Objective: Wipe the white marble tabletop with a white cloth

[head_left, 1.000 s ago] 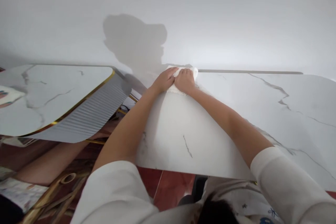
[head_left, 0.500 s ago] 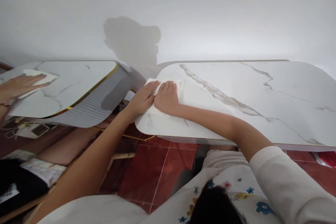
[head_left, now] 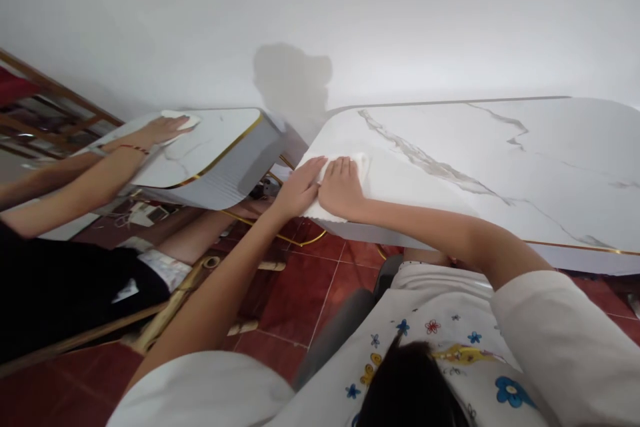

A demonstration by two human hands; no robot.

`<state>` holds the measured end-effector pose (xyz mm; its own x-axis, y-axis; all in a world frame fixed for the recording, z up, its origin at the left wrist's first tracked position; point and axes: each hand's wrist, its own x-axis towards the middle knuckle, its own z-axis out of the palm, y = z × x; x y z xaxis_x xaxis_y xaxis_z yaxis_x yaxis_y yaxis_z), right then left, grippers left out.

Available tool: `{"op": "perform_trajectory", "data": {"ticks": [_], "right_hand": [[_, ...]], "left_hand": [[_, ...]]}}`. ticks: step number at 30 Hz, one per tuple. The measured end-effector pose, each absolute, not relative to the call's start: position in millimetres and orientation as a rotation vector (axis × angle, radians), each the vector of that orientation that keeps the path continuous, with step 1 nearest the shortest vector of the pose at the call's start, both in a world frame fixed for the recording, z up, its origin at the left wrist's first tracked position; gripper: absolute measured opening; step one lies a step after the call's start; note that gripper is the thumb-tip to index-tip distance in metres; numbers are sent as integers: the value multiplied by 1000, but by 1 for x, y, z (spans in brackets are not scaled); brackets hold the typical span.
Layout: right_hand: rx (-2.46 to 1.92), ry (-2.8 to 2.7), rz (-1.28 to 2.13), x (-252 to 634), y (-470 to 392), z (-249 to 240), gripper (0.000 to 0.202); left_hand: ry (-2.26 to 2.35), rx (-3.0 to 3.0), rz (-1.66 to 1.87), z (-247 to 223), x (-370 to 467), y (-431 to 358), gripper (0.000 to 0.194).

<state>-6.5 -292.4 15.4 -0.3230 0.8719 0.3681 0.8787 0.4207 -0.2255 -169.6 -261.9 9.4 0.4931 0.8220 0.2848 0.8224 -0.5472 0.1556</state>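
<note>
At the left, a co-worker's hand point(head_left: 164, 129) rests on a pale cloth point(head_left: 189, 123) on the neighbouring table point(head_left: 225, 137). Further right, the person's left hand point(head_left: 301, 188) lies open on a white cloth point(head_left: 324, 213), spread at the rounded left end of the marble-patterned table point(head_left: 450, 140); touching it, the right hand point(head_left: 343, 188) lies open too, fingers pointing toward the wall point(head_left: 425, 27).

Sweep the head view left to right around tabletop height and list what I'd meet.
Brown frame → co-worker's hand → the other table's gold edge → wearer's left hand → wearer's right hand → right-hand stretch of the marbled tabletop.
</note>
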Motion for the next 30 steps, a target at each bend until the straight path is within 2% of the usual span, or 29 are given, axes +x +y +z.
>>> {"op": "perform_trajectory", "data": {"ticks": [12,30], "right_hand": [[-1521,-2273,-100,70,-307,17,60],[-1522,-2257,-101,103,-129,16,49]], "left_hand": [[-1517,-2719,-606,11,-86,-274,62],[-1513,-2748,-880,8,-52,-95,56]]}}
